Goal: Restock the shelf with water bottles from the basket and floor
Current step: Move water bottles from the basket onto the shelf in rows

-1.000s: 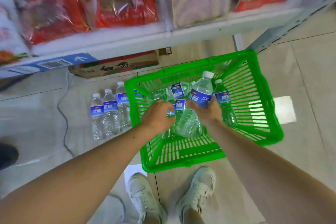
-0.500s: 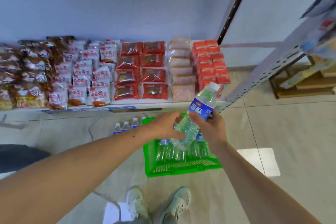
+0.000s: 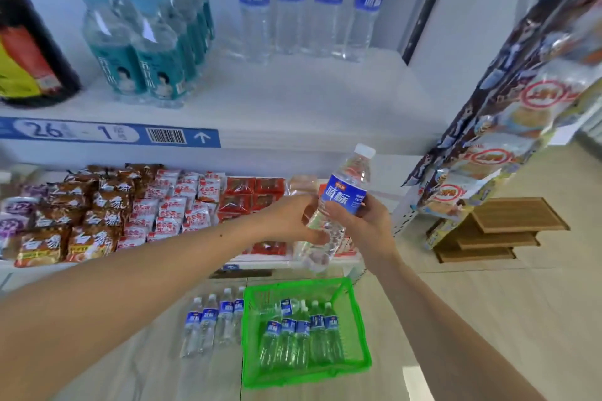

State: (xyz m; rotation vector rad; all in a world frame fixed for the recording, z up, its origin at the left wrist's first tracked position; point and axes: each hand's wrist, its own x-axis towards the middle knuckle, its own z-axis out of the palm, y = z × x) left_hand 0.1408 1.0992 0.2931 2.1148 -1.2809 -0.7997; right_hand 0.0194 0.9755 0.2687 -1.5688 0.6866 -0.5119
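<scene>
Both hands hold one clear water bottle (image 3: 349, 185) with a blue label and white cap, tilted, in front of the lower shelf. My left hand (image 3: 293, 218) grips its lower body from the left; my right hand (image 3: 365, 225) grips it at the label from the right. Below stands the green basket (image 3: 355, 368) with several more bottles lying in it. Several bottles (image 3: 211, 322) lie on the floor to its left. On the white upper shelf (image 3: 309, 101), several tall bottles (image 3: 309, 3) of the same brand stand at the back.
A shrink-wrapped pack of teal-labelled bottles (image 3: 150, 42) and a dark bottle (image 3: 29, 42) stand on the upper shelf at left. Snack packets (image 3: 130, 208) fill the lower shelf. Hanging snack bags (image 3: 508, 114) and wooden steps (image 3: 498, 228) are at right.
I have lifted the bottle out of the basket, up past the lower shelf. The view has risen, and the upper shelf with its water bottles has come into sight.
</scene>
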